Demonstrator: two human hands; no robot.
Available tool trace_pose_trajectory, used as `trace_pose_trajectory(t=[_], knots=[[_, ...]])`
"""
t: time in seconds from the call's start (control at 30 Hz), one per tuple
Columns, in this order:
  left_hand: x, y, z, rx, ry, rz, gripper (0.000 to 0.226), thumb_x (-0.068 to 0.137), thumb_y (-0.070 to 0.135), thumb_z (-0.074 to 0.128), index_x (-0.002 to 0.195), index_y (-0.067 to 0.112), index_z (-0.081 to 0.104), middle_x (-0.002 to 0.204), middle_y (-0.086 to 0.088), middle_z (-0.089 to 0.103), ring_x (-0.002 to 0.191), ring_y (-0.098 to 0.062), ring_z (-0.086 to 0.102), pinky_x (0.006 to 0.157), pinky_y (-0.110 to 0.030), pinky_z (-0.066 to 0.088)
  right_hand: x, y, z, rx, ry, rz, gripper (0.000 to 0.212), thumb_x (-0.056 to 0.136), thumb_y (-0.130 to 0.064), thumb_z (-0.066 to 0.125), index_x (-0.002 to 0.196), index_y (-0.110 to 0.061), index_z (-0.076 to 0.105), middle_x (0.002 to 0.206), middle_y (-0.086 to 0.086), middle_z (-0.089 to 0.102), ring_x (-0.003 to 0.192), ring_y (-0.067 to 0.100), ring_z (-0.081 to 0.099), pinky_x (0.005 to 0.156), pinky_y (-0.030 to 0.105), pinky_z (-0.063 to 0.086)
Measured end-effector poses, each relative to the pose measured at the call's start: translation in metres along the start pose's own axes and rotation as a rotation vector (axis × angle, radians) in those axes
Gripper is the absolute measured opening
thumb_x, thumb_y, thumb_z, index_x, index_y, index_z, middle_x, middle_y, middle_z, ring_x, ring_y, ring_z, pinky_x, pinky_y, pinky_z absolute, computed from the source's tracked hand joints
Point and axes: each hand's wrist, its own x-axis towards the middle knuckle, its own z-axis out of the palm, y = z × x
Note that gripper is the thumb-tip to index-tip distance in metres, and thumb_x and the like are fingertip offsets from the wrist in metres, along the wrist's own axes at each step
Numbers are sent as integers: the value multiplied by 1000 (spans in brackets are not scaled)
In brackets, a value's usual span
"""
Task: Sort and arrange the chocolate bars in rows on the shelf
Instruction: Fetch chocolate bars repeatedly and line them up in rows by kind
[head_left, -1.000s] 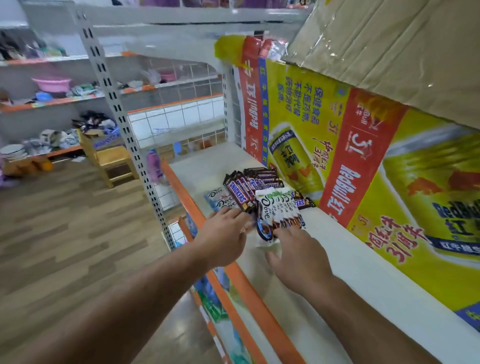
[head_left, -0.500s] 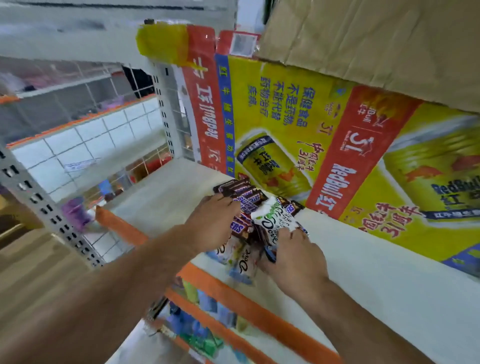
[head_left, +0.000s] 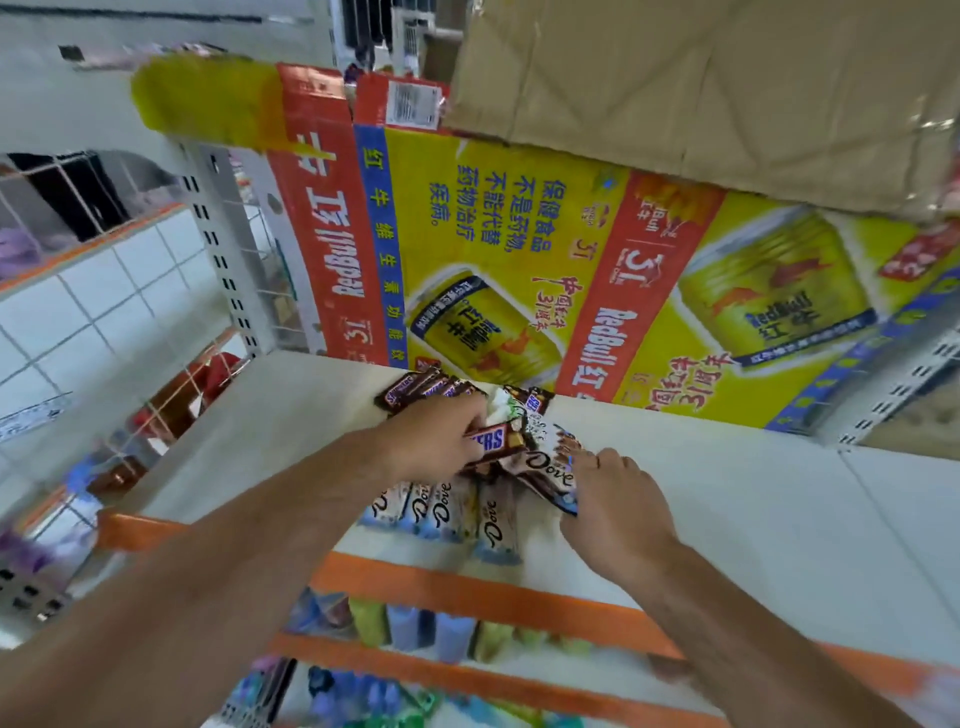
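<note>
A heap of chocolate bars lies on the white shelf (head_left: 753, 519). My left hand (head_left: 434, 441) grips a brown Snickers bar (head_left: 493, 441) over the heap. More Snickers bars (head_left: 421, 389) fan out behind it. My right hand (head_left: 615, 501) pinches a brown Dove bar (head_left: 545, 470) at the heap's right side. Several pale Dove bars (head_left: 447, 512) lie side by side near the orange front edge (head_left: 467, 587). A white-wrapped bar (head_left: 498, 402) pokes up between my left fingers and the back bars.
A yellow and red Red Bull carton (head_left: 519, 249) stands flat against the back of the shelf, with brown cardboard (head_left: 701, 88) above it. A perforated upright post (head_left: 223, 249) marks the left end. Lower shelves hold coloured packets (head_left: 405, 623).
The view has swung closer and tilted. My left hand has taken up a Snickers bar. My right hand has shifted right with a brown Dove bar, uncovering the pale Dove bars at the front.
</note>
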Motion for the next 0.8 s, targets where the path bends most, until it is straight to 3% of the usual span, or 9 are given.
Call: trace_pose_trajectory(t=[0.17,0.3,0.37,0.5,0.57,0.67,0.8], knots=[[21,26,18,-169,-38,59,13,96,30,53,104,32,44,93,1,62,76,-17,63,70,-41,55,-25,33,-5,-84,45,32,35,81,-22,56,115,-19,46,107,4,47,93,27,49,68,33,35],[33,64,30,-223,-116,140,43,76,28,74,109,31,48,94,8,63,78,-8,64,69,-32,57,-49,69,0,-105,79,77,37,69,-16,64,103,-20,53,95,2,51,83,27,51,60,32,32],[39,86,36,-199,-151,183,48,71,25,75,108,34,47,96,9,63,78,-8,64,68,-31,58,-63,91,1,-111,95,99,38,61,-12,68,96,-19,57,86,2,52,76,28,51,55,31,30],[47,140,53,-134,-145,283,44,72,19,70,108,34,50,89,12,61,72,-4,58,54,-18,41,-91,142,3,-108,108,140,38,61,-12,63,97,-20,57,87,1,52,80,28,52,53,32,37],[51,170,63,-109,-125,322,43,74,21,69,111,35,53,93,10,62,72,-5,57,53,-19,42,-106,171,2,-87,117,163,39,61,-12,61,99,-21,57,89,1,52,82,28,52,55,35,44],[62,218,85,-59,-71,359,46,74,27,69,116,40,56,98,8,59,82,-12,56,75,-34,49,-134,219,-2,-64,98,184,40,70,-14,56,109,-23,54,100,-1,52,93,25,50,67,36,48],[75,294,121,-60,-32,392,49,74,28,70,120,40,57,96,10,56,85,-12,54,77,-31,47,-173,296,-8,-41,92,188,39,78,-14,53,116,-24,48,108,-2,49,101,22,45,76,34,47]])
